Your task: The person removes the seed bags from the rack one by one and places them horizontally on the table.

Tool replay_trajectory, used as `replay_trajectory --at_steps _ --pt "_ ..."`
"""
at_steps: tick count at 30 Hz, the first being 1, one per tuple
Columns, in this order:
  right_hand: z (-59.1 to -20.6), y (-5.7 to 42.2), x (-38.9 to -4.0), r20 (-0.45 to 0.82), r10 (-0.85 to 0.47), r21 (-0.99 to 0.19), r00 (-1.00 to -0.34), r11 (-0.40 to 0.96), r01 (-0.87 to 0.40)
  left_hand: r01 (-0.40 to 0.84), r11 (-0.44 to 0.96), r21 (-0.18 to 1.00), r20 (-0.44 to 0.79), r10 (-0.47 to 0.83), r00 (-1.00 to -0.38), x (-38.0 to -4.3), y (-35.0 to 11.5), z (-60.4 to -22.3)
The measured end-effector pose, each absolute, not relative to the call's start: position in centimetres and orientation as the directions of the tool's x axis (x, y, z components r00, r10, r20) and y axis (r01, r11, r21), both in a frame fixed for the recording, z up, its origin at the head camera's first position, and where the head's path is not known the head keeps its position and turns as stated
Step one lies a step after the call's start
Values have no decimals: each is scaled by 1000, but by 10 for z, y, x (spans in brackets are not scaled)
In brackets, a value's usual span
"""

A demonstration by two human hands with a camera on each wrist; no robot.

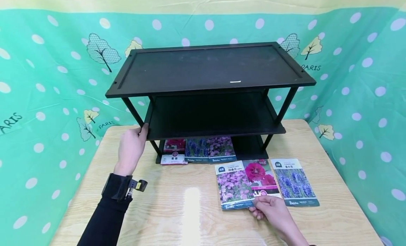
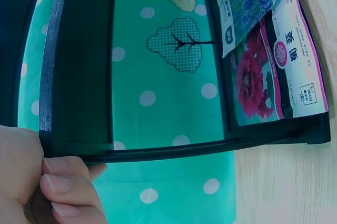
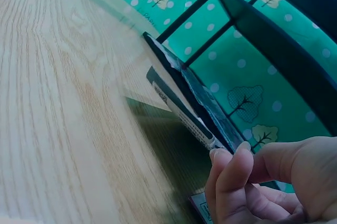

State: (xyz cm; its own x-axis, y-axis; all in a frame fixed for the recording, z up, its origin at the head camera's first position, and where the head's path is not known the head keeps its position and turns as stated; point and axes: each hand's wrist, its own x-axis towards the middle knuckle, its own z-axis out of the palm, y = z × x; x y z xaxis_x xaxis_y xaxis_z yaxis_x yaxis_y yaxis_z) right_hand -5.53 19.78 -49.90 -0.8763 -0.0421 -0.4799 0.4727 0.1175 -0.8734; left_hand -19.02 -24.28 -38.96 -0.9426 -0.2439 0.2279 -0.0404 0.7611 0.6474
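A black three-tier rack [image 1: 203,68] stands at the back of the table. My left hand [image 1: 131,147] grips the left edge of its middle shelf [image 1: 209,114], with the fingers curled under the edge in the left wrist view. My right hand [image 1: 274,212] pinches the lower right corner of a seed packet with pink-purple flowers [image 1: 234,186]. That packet is tilted above the table in the right wrist view, its shadow beneath. It partly covers a red-flowered hollyhock seed packet [image 1: 258,173]. A lavender seed packet [image 1: 296,182] lies to the right.
On the bottom shelf [image 1: 250,147] lie a red-flowered packet [image 1: 174,152], a blue-flowered packet [image 1: 196,149] and a purple-flowered packet [image 1: 221,149], side by side. A white mark [image 1: 235,81] shows on the top shelf. A green dotted curtain [image 1: 47,98] surrounds the wooden table [image 1: 158,210].
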Motion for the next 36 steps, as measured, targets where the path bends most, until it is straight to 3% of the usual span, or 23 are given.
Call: replay_trajectory --at_steps 14,20,26,29,36 --pt "-501 186 -57 -473 -112 -880 -874 113 461 -27 764 645 238 -234 -943 -190 -241 -392" --pt "-500 176 -61 -415 -18 -843 -909 384 377 -34 767 641 245 -246 -938 -191 -243 -392" --pt "-499 168 -65 -221 46 -709 -974 679 192 -41 763 646 239 -253 -938 -191 -243 -391" --pt "-500 167 -66 -145 38 -652 -989 748 125 -36 765 643 242 -248 -938 -191 -243 -391" --pt "-501 165 -66 -110 37 -609 -993 787 97 -13 762 648 261 -237 -936 -190 -243 -391"
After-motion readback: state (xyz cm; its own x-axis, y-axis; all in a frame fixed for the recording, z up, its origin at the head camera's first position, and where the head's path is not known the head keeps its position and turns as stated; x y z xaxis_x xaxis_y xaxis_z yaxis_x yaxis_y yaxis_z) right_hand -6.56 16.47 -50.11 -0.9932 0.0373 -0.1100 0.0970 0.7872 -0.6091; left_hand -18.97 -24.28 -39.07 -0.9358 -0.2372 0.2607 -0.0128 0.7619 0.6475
